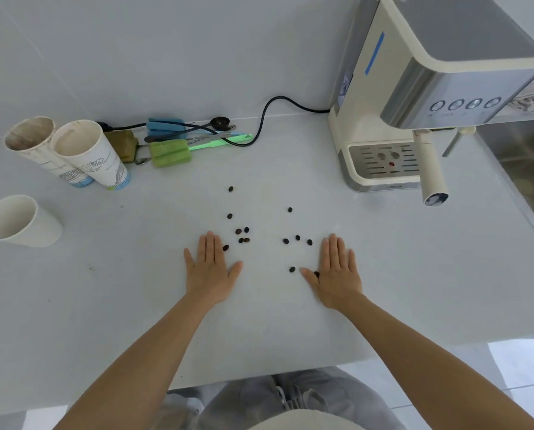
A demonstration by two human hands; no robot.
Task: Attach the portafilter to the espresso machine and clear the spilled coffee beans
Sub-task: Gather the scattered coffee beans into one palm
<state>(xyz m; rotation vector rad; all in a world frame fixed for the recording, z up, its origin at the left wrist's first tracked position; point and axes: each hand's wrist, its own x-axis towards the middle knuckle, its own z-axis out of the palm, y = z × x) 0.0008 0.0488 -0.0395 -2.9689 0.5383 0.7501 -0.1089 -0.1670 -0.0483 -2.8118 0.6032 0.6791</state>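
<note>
Several dark coffee beans (242,234) lie scattered on the white counter (135,290) between my hands. My left hand (209,268) rests flat, palm down, fingers apart, one bean touching its index finger. My right hand (337,271) also lies flat and holds nothing; a bean sits by its thumb. The cream and steel espresso machine (430,88) stands at the back right. The portafilter (431,169) sits in the machine's group head, its cream handle pointing toward me over the drip tray (380,162).
Two used paper cups (85,153) stand at the back left, a plain white cup (17,221) nearer left. Sponges, brushes, a scoop and the black power cord (259,128) lie along the wall. A steel sink (526,162) is at the right. The counter's front edge is close to my body.
</note>
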